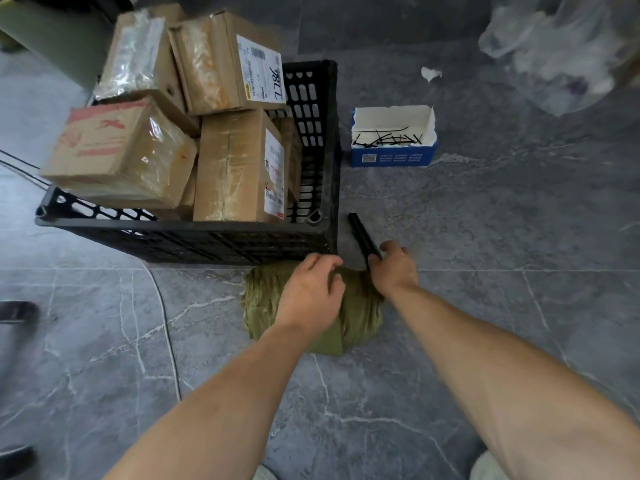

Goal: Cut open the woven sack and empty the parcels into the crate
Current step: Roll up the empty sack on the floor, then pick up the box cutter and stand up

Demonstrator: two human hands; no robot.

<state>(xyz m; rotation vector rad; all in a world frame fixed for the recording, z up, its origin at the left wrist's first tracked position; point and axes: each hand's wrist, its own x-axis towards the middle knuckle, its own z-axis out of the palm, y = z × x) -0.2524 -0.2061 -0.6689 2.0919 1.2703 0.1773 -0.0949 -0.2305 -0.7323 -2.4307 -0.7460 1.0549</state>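
Down at the centre of the frame we see the sack (360, 313), an olive-green woven one, lying crumpled and flat-looking on the grey tiled floor (450, 393). Its far edge sits right against the near wall of the black crate (194, 237).

The left hand (311, 289) lies on top of the sack, covering its middle, with the fingers bent down over the cloth's far edge near the crate's lower right corner. We cannot tell whether it grips the cloth or only presses it.

The right hand (393, 268) is just right of the left one, close to it but not touching, at the sack's upper right edge. Its fingers are wrapped round the end of a slim black cutter (362, 237), which slants up and to the left over the floor beside the crate's corner. We cannot make out a blade.

The crate fills the upper left of the frame and is heaped with parcels (239, 168), taped brown cardboard boxes that rise well above its rim.

To the right of the crate stands a small blue and white box (393, 157) holding black cable ties (384, 138). A clear plastic bag (561, 46) lies in the upper right corner, and a white scrap (431, 73) is on the floor between it and the crate. A thin cable (166, 323) runs over the tiles at lower left.
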